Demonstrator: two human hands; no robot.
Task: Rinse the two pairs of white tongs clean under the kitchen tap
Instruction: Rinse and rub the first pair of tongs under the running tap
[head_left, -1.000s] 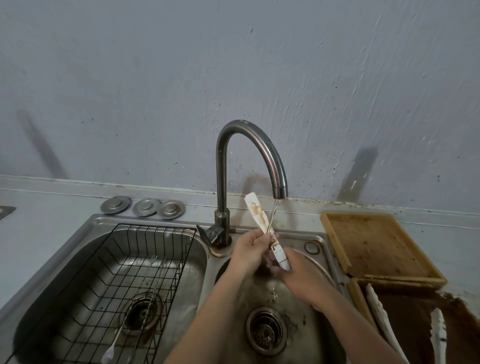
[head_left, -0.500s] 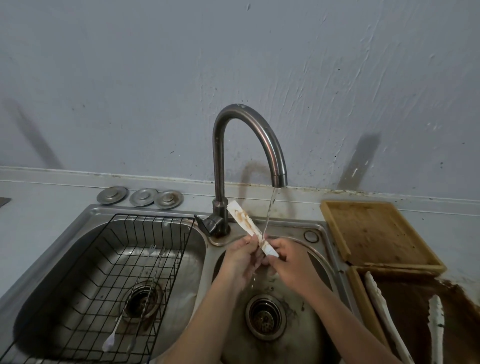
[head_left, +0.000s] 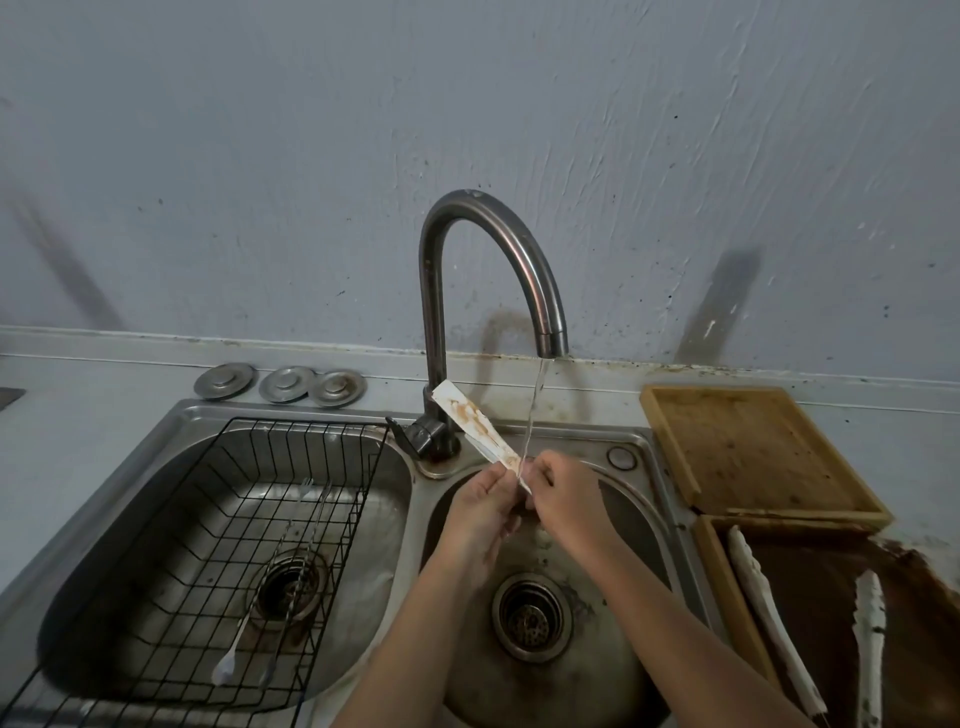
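Both grips, left hand (head_left: 485, 501) and right hand (head_left: 563, 499), pinch the stained white tongs (head_left: 475, 428) under the tap (head_left: 488, 291) stream. Rinsing pair one; looks like the brown sauce needs rubbing next. Second tongs (head_left: 870, 639) wait on the tray (head_left: 727, 597).

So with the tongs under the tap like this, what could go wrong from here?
The water stream falls near the hands, while the brown-stained end of the held tongs sticks out to its left, so the residue may stay. Both the left hand and right hand pinch one wet end; it could slip into the sink.
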